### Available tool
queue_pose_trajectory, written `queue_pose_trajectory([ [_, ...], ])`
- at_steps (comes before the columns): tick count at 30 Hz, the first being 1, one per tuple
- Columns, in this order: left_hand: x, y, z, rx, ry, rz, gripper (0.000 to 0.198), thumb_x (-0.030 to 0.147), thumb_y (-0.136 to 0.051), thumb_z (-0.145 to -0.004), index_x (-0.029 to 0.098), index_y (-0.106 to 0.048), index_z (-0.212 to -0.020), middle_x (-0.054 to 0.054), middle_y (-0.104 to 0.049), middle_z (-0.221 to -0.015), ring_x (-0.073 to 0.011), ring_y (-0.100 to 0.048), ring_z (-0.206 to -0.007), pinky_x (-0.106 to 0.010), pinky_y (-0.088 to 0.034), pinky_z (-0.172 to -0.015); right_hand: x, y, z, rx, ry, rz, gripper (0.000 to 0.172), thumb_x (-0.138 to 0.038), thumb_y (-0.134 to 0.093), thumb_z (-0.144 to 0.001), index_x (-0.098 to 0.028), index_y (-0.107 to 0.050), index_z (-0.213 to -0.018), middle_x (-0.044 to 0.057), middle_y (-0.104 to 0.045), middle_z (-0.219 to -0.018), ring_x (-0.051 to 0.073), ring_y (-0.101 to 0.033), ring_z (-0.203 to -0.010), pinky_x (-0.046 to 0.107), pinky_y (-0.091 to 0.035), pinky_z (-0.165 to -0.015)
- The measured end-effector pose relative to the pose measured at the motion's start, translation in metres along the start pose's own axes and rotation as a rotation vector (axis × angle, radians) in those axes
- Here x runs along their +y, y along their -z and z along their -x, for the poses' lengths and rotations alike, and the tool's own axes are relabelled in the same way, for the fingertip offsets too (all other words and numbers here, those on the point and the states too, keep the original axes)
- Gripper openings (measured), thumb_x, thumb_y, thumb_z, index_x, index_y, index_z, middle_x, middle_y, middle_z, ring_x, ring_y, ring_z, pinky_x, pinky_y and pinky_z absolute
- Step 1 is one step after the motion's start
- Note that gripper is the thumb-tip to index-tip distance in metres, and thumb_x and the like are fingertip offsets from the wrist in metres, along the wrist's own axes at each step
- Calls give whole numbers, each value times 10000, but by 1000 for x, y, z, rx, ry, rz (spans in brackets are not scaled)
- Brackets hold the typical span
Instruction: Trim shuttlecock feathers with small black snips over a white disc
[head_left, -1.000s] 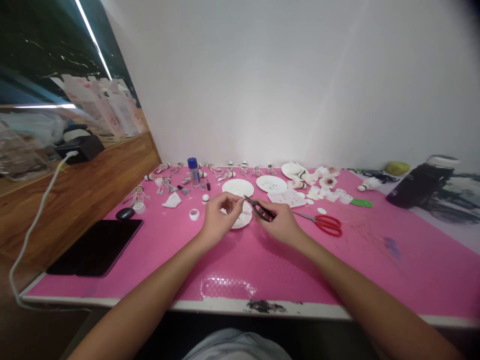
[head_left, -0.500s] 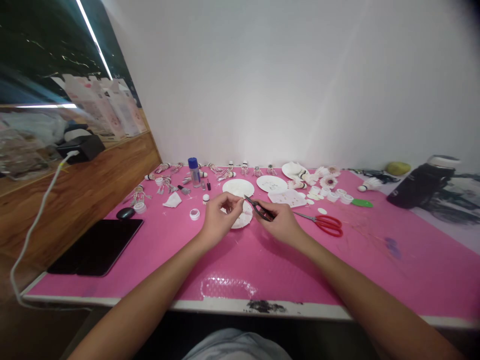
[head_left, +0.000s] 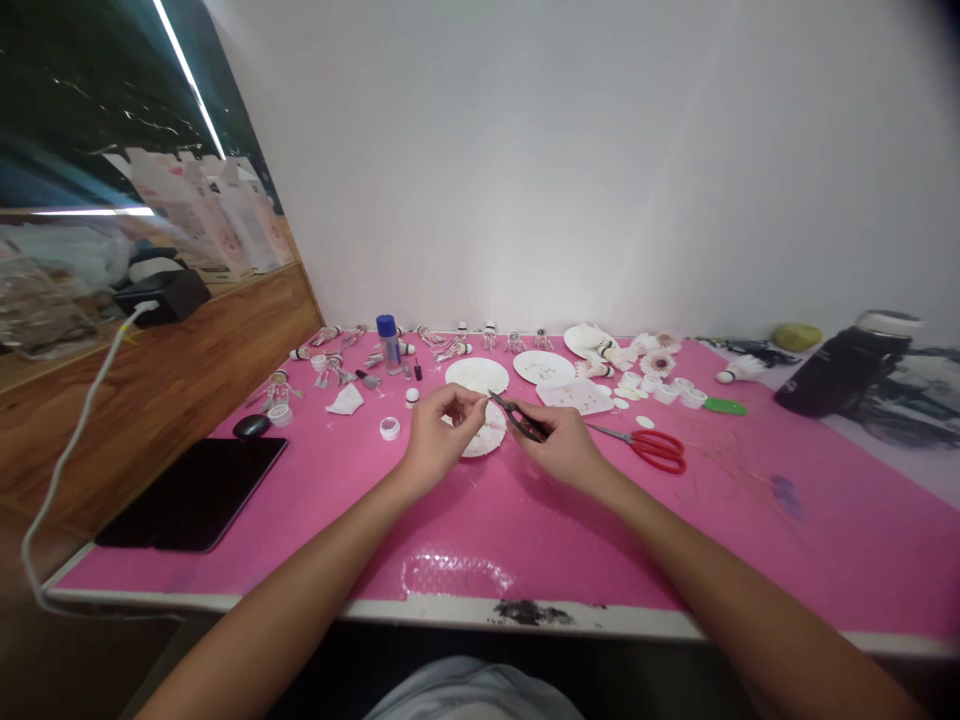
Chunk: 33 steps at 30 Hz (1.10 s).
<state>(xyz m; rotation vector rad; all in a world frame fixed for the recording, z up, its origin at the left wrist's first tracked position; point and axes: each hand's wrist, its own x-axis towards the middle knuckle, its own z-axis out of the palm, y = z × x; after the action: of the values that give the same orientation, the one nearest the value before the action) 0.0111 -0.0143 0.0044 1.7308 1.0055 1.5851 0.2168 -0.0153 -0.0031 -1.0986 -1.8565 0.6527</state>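
- pink-covered worktop (head_left: 810, 530) beneath both forearms, stretching well past each hand
- black tablet (head_left: 191, 495) lying flat out beyond the left hand, with a black computer mouse (head_left: 250, 427) just ahead of it
- left hand (head_left: 439, 440) curled, fingertips pinched together at the upper edge of a ragged white disc (head_left: 480, 440); whether they grip the disc or something smaller, impossible to tell
- right hand (head_left: 562, 450) closed around small black pincers (head_left: 521, 422), tips angled toward the left fingertips
- ragged white disc between the two hands and partly under the left one, flat on the worktop; material unclear, possibly card or stiff paper
- judged light, thin and fragile, apt to flex or tear along its ragged edge; safest hold on a sound stretch of rim, with a gentle pinch
- pincers judged light and stiff, with a secure hold on the black handles, away from the narrow tips
- red-handled scissors (head_left: 656, 450) lying just beyond the right hand, blades toward it
- two whole white discs (head_left: 477, 376) ahead of the hands
- blue-capped bottle (head_left: 388, 345) ahead of the left hand
- small white lid (head_left: 389, 429) just beyond the left hand
- row of small white cups (head_left: 667, 393) ahead of the right hand and further out
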Motion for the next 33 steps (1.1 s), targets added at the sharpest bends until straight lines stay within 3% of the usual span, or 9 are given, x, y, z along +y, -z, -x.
queue_pose_trajectory([
  [6, 1, 0, 1, -4, -18, -7, 238, 379, -702, -928, 176, -704, -804, -17, -636, -710, -131, -537, -657, -263, -434, -627, 1, -1, 0, 7, 0, 9, 389, -334, -669, -937, -208, -769, -1291, 53, -811, -1127, 298, -752, -973, 389, -602, -856],
  [15, 1, 0, 3, 45, -73, -60, 190, 332, -722, -910, 182, -739, -795, -23, -659, -714, -134, -542, -652, -276, -443, -627, -8, 0, 1, -13, -2, 29, 439, -367, -662, -933, -180, -749, -1320, 43, -813, -979, 199, -692, -737, 282, -534, -659],
  [24, 1, 1, 3, 68, -93, -55, 171, 338, -751, -883, 196, -795, -798, -29, -685, -688, -142, -563, -632, -290, -455, -613, -7, 0, 1, -20, 6, 20, 444, -349, -663, -923, -184, -748, -1326, 50, -809, -971, 224, -707, -790, 308, -557, -705],
  [33, 0, 1, 3, 63, -77, -47, 152, 321, -755, -874, 192, -787, -800, -22, -663, -672, -136, -557, -624, -283, -454, -612, -8, -1, 1, -20, 1, -4, 426, -328, -659, -927, -198, -749, -1323, 55, -813, -1087, 249, -740, -893, 331, -572, -790],
])
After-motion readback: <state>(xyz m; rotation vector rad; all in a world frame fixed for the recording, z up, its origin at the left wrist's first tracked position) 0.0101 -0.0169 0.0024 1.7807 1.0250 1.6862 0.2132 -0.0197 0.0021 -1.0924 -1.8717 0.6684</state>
